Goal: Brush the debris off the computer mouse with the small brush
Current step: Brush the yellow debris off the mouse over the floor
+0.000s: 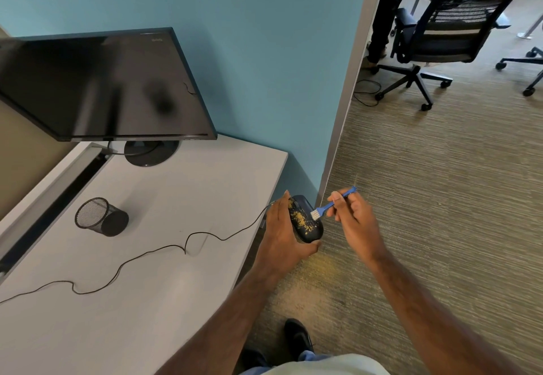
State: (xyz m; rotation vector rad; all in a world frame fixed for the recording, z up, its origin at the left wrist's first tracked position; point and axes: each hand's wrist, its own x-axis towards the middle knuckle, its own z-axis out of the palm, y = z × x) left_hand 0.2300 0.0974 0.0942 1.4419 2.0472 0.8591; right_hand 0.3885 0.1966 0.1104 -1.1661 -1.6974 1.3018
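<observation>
My left hand point(280, 232) grips a dark computer mouse point(305, 218) and holds it in the air just past the desk's right edge, over the carpet. Yellow-brown debris point(302, 221) speckles the mouse's top. My right hand point(351, 216) pinches a small blue brush point(333, 203) by its handle. The brush's white bristles touch the upper right of the mouse. The mouse's thin black cable point(188, 242) trails left across the desk.
A white desk point(147, 301) carries a dark monitor point(97, 87) and a black mesh pen cup point(101, 216) lying on its side. Yellowish dust point(316, 266) lies on the carpet below the mouse. Office chairs point(440, 28) and a standing person point(388, 7) are at the far right.
</observation>
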